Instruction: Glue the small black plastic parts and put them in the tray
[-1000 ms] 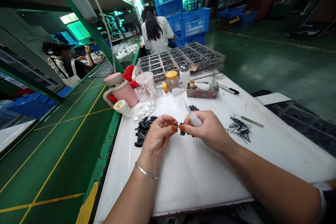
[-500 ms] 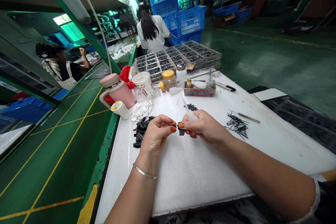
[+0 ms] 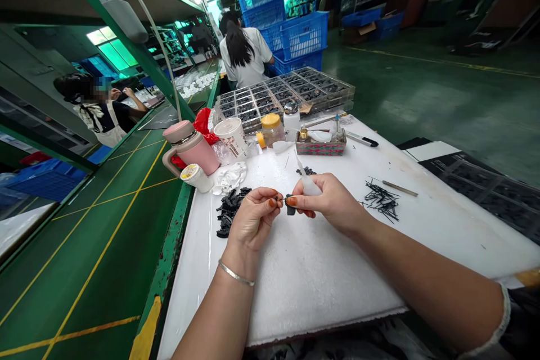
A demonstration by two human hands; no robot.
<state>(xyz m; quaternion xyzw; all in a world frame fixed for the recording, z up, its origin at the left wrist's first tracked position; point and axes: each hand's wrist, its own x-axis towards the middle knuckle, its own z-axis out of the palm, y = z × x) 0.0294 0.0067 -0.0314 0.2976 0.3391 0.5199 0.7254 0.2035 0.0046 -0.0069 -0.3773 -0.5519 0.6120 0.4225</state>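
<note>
My left hand [image 3: 253,219] and my right hand [image 3: 327,199] meet above the white foam mat [image 3: 320,281], fingertips pinched together. Between them sits a small black plastic part [image 3: 290,204], gripped by my right thumb and forefinger; my left fingertips pinch a thin pin at its side. My right hand also holds a small white needle-tip bottle [image 3: 307,180], its tip pointing up and away. A heap of black parts [image 3: 230,211] lies left of my left hand. A bundle of thin black pins [image 3: 382,201] lies to the right.
A pink mug [image 3: 192,149], paper cup [image 3: 231,135], yellow-lidded jar [image 3: 272,129], white bottle [image 3: 291,116] and a small patterned box [image 3: 320,146] stand behind. Compartment trays [image 3: 287,95] lie further back. A green conveyor [image 3: 105,225] runs left. Two people work beyond.
Both hands stay pinched around the black part and shift slightly up and left in the picture as the camera moves. The grip looks unchanged.
</note>
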